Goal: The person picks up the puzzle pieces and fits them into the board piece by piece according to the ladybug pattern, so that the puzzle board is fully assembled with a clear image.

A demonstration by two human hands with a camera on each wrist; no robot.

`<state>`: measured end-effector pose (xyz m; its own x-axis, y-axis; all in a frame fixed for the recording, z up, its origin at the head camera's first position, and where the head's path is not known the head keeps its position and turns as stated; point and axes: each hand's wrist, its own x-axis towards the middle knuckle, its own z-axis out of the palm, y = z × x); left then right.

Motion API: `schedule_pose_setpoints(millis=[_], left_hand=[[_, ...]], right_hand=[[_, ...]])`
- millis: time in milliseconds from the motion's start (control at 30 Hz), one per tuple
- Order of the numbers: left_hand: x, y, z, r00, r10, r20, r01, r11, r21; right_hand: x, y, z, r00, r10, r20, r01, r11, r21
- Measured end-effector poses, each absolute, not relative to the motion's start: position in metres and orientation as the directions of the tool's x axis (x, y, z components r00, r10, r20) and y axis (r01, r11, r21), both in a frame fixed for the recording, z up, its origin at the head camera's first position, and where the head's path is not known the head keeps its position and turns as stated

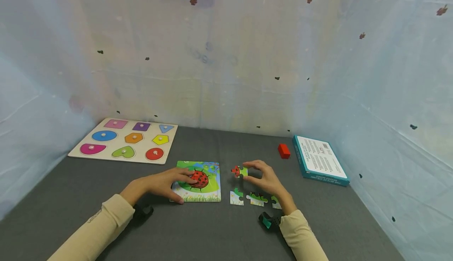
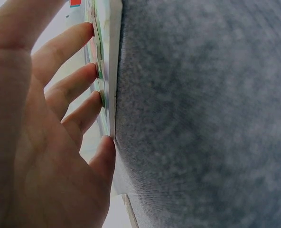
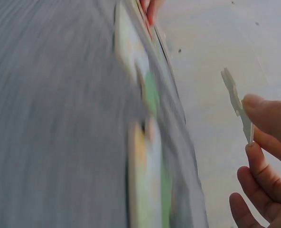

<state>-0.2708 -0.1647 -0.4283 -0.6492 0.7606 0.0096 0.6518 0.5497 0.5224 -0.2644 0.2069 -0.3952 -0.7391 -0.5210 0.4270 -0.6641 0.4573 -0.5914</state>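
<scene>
A ladybug jigsaw puzzle in a square tray lies on the grey table, with a red ladybug on a green leaf. My left hand rests over its left part, fingers spread and fingertips on the surface, as the left wrist view also shows. To the right of the tray, my right hand pinches a puzzle piece with red and green print between thumb and fingers. The right wrist view shows that piece edge-on, raised above the table. Below this hand lie loose puzzle pieces, one partly hidden by the wrist.
At the back left lies a wooden shape board with colourful knobbed shapes. A red block and a teal-and-white box are at the back right. Pale plastic sheeting surrounds the table's back and sides.
</scene>
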Motion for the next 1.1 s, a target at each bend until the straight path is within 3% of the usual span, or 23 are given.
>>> schedule_pose_setpoints(millis=[300,567,1100], left_hand=[[-0.273,-0.164,-0.432,-0.656,0.755,-0.001,0.645,0.562,0.517],[-0.272,-0.162,-0.426,-0.657,0.754,0.001,0.651,0.567,0.504],[-0.273,-0.157,-0.423,-0.640,0.766,0.056,0.707,0.559,0.433]], right_hand=[[-0.275,0.173,-0.401,-0.695,-0.584,0.420,-0.694,0.392,-0.604],[-0.302,0.161,-0.430,-0.634,-0.622,0.459,-0.749,0.349,-0.563],[-0.307,0.143,-0.447,-0.543,-0.716,0.438,-0.825,0.359,-0.437]])
